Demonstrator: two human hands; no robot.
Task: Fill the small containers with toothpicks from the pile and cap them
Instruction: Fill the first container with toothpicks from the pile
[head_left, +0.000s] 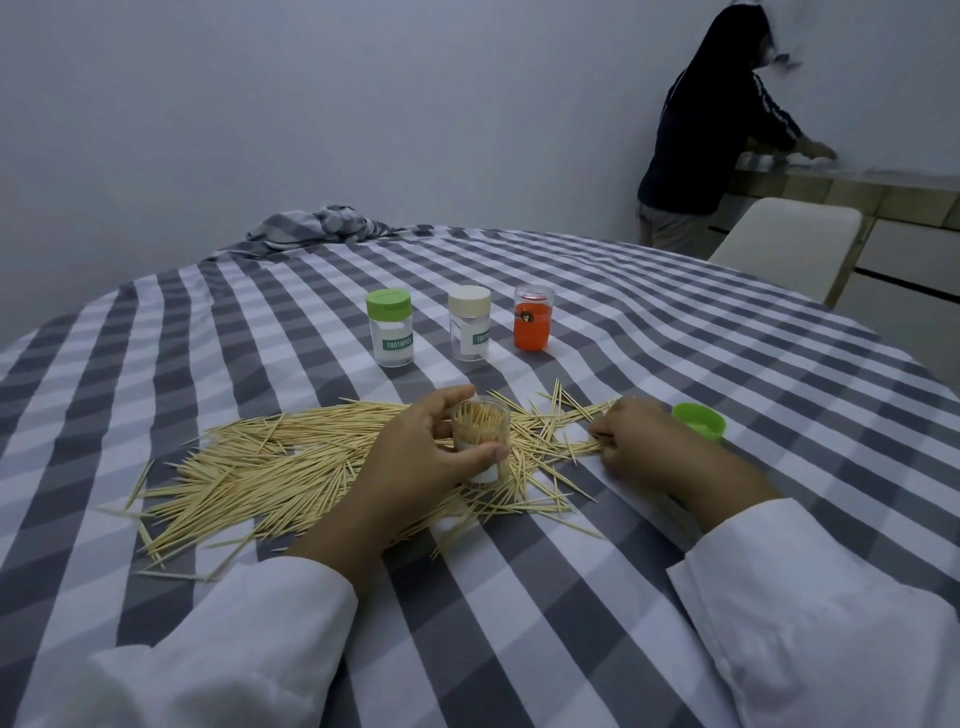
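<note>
Across the checked tablecloth we see a pale chair and a person in dark clothes at a counter. Three capped containers stand in a row behind the toothpick pile: green-lidded, cream-lidded, and orange. Our left hand grips an uncapped clear container packed with upright toothpicks, standing in the pile. Our right hand pinches loose toothpicks at the pile's edge, beside a green cap.
</note>
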